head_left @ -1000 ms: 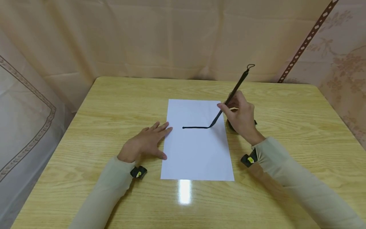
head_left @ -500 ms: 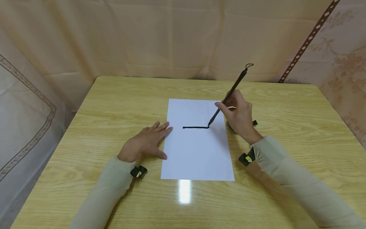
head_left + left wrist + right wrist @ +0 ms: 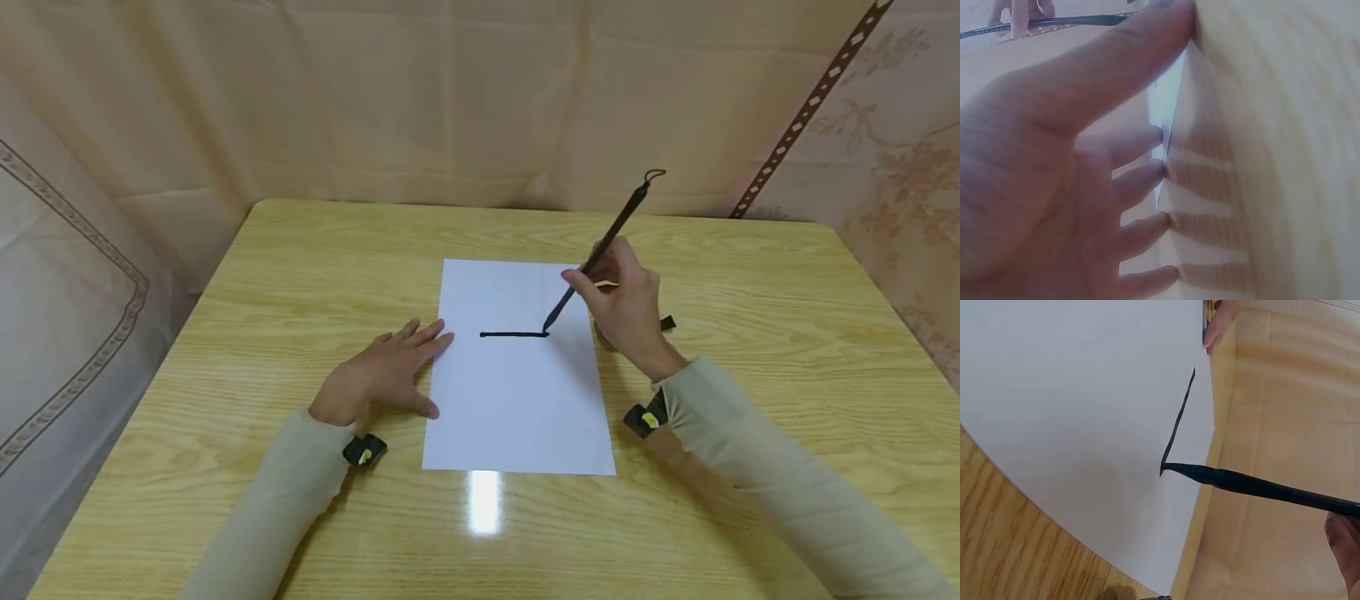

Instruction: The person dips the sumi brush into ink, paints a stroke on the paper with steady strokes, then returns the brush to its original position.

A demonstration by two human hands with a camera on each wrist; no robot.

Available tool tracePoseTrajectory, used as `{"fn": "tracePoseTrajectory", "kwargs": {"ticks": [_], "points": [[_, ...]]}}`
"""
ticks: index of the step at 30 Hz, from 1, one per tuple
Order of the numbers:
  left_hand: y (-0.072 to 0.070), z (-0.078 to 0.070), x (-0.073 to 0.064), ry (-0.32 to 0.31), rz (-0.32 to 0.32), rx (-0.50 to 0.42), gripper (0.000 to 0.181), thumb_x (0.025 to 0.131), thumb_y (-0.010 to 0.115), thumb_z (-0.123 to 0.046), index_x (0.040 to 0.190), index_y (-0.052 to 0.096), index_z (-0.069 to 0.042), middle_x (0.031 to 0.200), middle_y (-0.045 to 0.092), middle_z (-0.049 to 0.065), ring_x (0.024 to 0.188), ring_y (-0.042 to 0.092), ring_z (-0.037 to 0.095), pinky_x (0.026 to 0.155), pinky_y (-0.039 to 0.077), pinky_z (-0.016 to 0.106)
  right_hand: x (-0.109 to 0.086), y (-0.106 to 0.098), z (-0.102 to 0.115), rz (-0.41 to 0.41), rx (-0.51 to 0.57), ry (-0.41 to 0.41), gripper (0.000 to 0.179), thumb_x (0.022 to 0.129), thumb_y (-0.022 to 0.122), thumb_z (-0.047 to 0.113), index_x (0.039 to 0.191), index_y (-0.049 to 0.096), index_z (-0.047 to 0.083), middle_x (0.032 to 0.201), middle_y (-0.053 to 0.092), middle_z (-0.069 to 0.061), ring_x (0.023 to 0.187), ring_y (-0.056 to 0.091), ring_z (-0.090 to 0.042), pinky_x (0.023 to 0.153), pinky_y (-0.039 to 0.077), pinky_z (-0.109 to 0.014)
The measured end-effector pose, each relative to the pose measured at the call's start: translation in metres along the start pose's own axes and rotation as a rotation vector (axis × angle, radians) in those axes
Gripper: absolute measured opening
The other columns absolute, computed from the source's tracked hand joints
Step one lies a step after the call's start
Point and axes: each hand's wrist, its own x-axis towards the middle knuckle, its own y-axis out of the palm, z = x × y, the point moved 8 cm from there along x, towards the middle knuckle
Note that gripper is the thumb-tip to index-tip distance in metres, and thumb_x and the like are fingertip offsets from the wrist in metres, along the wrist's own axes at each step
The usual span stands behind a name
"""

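My right hand (image 3: 628,304) pinches a dark calligraphy brush (image 3: 611,233) by its handle, slanted up to the right with a cord loop on top. The brush tip meets the right end of a straight black ink stroke (image 3: 513,335) on a white sheet of paper (image 3: 517,408). In the right wrist view the brush (image 3: 1260,486) bristles touch the stroke's (image 3: 1179,419) near end. My left hand (image 3: 386,375) lies with fingers spread, fingertips and thumb on the paper's left edge. The left wrist view shows its fingertips (image 3: 1159,167) along that edge.
A dark round object (image 3: 604,332), mostly hidden behind my right hand, sits on the table just right of the paper. The wood-grain table (image 3: 300,267) ends at a hanging beige cloth (image 3: 420,108). Black camera straps (image 3: 365,451) circle both wrists.
The brush has shifted slightly left and become more upright at the stroke's right end, which has thickened a little. My right hand moved slightly left; my left hand has stayed in place.
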Motion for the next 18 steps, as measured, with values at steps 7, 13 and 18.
{"fn": "tracePoseTrajectory", "kwargs": {"ticks": [7, 13, 18], "points": [[-0.0006, 0.0, -0.001, -0.004, 0.004, 0.006, 0.103, 0.076, 0.079, -0.039, 0.154, 0.017, -0.013, 0.162, 0.005, 0.008, 0.148, 0.0, 0.036, 0.114, 0.011, 0.062, -0.0011, 0.0006, 0.0009, -0.002, 0.009, -0.004, 0.029, 0.081, 0.074, 0.007, 0.093, 0.05, -0.005, 0.08, 0.069, -0.017, 0.073, 0.053, 0.016, 0.06, 0.047, -0.004], [-0.0001, 0.0012, -0.001, 0.004, -0.002, 0.008, 0.103, 0.076, 0.078, -0.039, 0.154, 0.017, -0.013, 0.162, 0.006, 0.008, 0.147, 0.001, 0.037, 0.114, 0.011, 0.062, -0.0013, 0.0005, 0.0027, -0.009, 0.006, -0.01, 0.029, 0.081, 0.074, 0.007, 0.094, 0.05, -0.005, 0.08, 0.069, -0.017, 0.074, 0.053, 0.016, 0.061, 0.047, -0.004], [-0.0001, 0.0018, -0.0008, 0.004, -0.002, 0.008, 0.103, 0.076, 0.079, -0.039, 0.154, 0.017, -0.013, 0.162, 0.005, 0.008, 0.148, 0.0, 0.037, 0.114, 0.011, 0.062, 0.0003, -0.0024, 0.0053, -0.022, 0.003, -0.026, 0.03, 0.081, 0.074, 0.007, 0.094, 0.051, -0.006, 0.079, 0.069, -0.017, 0.074, 0.053, 0.018, 0.06, 0.046, -0.004]]}}
